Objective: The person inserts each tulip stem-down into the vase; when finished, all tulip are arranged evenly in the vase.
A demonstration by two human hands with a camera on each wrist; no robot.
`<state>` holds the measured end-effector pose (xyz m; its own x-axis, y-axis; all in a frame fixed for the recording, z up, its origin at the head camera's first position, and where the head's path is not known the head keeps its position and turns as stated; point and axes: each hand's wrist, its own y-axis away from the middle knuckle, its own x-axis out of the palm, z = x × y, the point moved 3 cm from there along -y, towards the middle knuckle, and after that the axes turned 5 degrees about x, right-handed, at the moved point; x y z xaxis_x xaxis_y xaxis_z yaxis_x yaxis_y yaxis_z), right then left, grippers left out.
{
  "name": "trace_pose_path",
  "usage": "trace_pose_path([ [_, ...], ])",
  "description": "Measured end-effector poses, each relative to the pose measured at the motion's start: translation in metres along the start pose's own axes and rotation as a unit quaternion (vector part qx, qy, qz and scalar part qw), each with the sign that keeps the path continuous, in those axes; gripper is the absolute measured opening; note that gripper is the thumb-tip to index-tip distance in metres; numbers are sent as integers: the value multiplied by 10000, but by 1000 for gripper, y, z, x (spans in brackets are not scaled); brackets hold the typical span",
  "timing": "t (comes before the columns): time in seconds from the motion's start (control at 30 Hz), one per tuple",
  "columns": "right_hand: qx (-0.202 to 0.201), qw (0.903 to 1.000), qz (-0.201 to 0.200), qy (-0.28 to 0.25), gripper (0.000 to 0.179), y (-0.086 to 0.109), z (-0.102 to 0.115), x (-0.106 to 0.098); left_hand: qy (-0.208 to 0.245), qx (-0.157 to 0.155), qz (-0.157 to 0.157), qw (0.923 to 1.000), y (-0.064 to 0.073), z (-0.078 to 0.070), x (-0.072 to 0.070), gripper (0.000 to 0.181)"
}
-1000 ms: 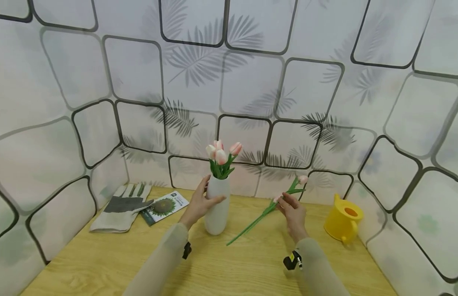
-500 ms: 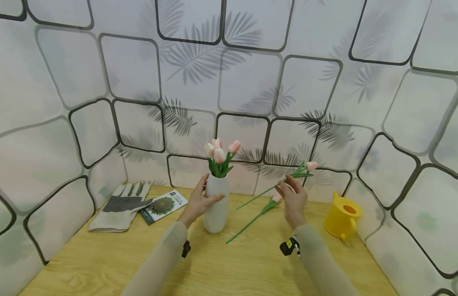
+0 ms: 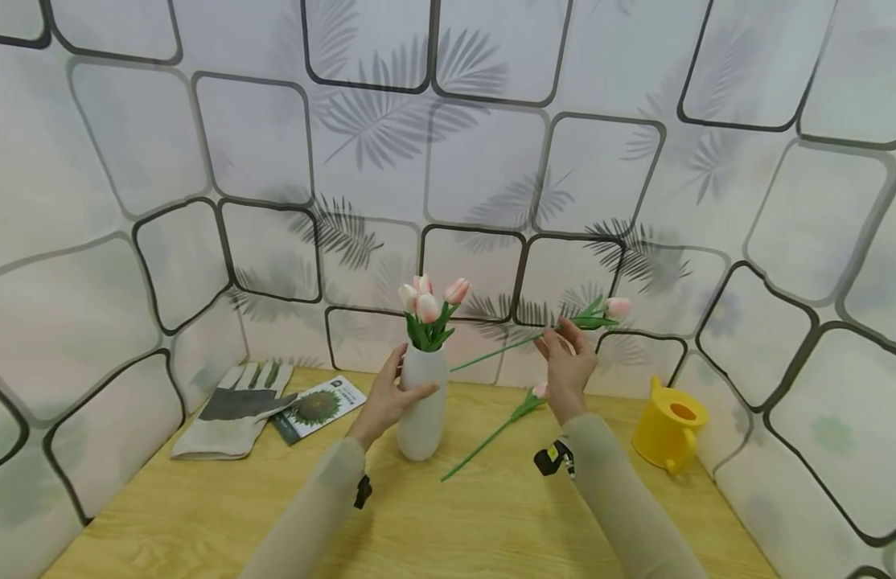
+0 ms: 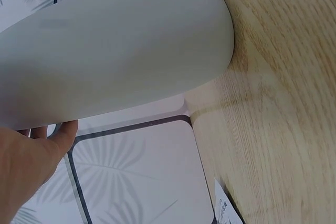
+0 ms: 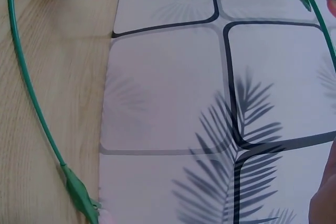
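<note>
A tall white vase (image 3: pixel 423 410) stands upright on the wooden table, several pink-and-white tulips (image 3: pixel 428 307) rising from its mouth. My left hand (image 3: pixel 390 398) grips the vase from its left side, thumb across the front; the left wrist view shows fingers at the vase wall (image 4: pixel 121 45). Above the table, my right hand (image 3: pixel 569 366) pinches a single tulip (image 3: pixel 616 308) by its green stem. Its bloom points right, and the stem's lower end reaches left towards the vase. Below that hand, another tulip (image 3: pixel 491 436) lies on the table, its bloom partly hidden by the hand.
At the left lie a pair of grey-and-white gloves (image 3: pixel 219 416), a small trowel-like tool (image 3: pixel 277 406) and a seed packet (image 3: pixel 325 406) with a sunflower-like picture. A yellow watering can (image 3: pixel 668 430) stands at the right. Patterned fabric walls (image 3: pixel 376 161) enclose the table (image 3: pixel 390 531).
My right hand has lifted one tulip off the table and swung its stem up and leftward to beside the vase. The other tulip stays lying. My left hand keeps holding the vase.
</note>
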<state>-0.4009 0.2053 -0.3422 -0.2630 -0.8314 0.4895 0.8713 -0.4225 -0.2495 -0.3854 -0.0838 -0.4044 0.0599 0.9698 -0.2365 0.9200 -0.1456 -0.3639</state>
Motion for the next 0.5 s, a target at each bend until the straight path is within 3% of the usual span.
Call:
trace_pose_path([
  [0.3,-229,9994,-35,-269,30,-6,15,20,7,89,-104,9999,0,3,-1,91],
  [0.5,-444,9989,-93,-74,31,-8,18,34,-5,97,-102,9999,0,5,-1,91],
])
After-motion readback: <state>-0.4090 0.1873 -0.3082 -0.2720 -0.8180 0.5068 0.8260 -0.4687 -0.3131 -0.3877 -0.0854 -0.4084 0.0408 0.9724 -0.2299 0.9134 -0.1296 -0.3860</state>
